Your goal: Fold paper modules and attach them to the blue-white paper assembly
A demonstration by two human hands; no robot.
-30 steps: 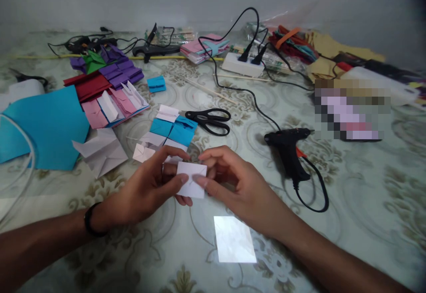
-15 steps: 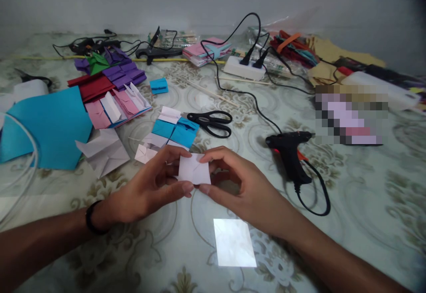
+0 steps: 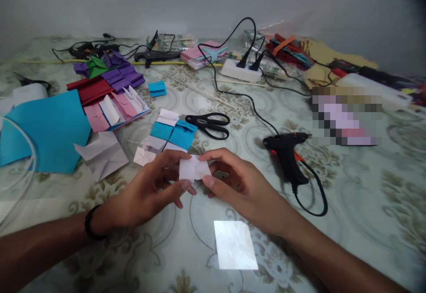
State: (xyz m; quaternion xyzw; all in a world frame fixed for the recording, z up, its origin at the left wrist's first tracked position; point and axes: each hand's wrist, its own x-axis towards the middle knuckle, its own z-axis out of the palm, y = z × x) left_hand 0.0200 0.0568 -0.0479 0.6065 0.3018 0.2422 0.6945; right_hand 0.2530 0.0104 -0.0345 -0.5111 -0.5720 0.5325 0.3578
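In the head view, a small folded white paper square (image 3: 194,167) sits between the 2 bare hands, over the floral-patterned tabletop (image 3: 149,262); take it as the clock's centre. The left hand (image 3: 144,191), reaching in from 8 o'clock, is clamped on it, index finger at the top edge and thumb at the lower left. The right hand (image 3: 254,189), from 4 o'clock, pinches the right side between thumb and index finger. The fingers' grip underneath is hidden.

For clean handling, I'd keep the 2 thumbs level, line up the edges before any pressing, and run a crease outward from the middle. Thin paper like this would probably buckle if the hands squeezed toward each other, so light, even tension seems best.

At 1 o'clock lie black-handled scissors (image 3: 213,124); at 11, blue folded paper pieces (image 3: 175,132). The black glue gun (image 3: 286,155) lies at 3 o'clock, nozzle pointing away from the hands; its tip deserves care.
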